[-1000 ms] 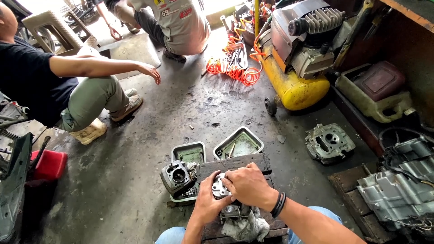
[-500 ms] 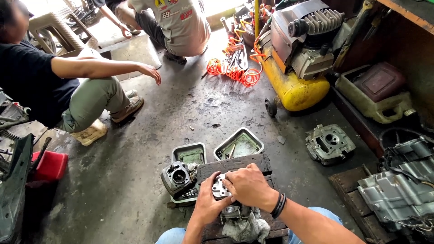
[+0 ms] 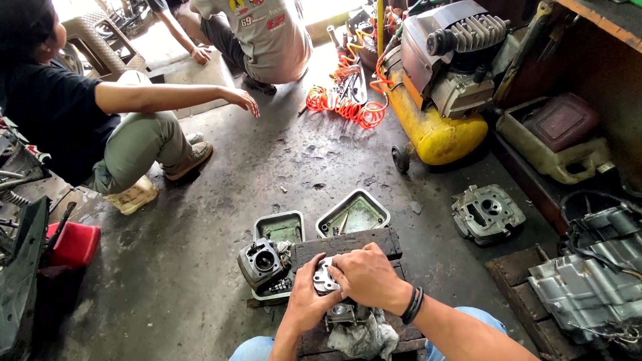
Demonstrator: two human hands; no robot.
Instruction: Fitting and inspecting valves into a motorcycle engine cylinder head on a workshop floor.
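stained concrete floor (image 3: pixel 221 220) fills the head view of a workshop, with a yellow air compressor (image 3: pixel 435 127) and a coiled orange hose (image 3: pixel 344 107) at the far side. near the bottom edge a dark wooden block (image 3: pixel 348 244) carries a small silver engine part (image 3: pixel 326 275), held between both hands. the left hand (image 3: pixel 307 301) cups it from below, fingers curled around it; the right hand (image 3: pixel 364 275) covers its top, fingers pressed together over it. a grey cylinder block (image 3: pixel 262 262) sits just left of the block, beside two metal trays (image 3: pixel 351 212). a crumpled rag (image 3: pixel 364 337) lies under the wrists. a seated person (image 3: pixel 80 127) crouches well apart at left.
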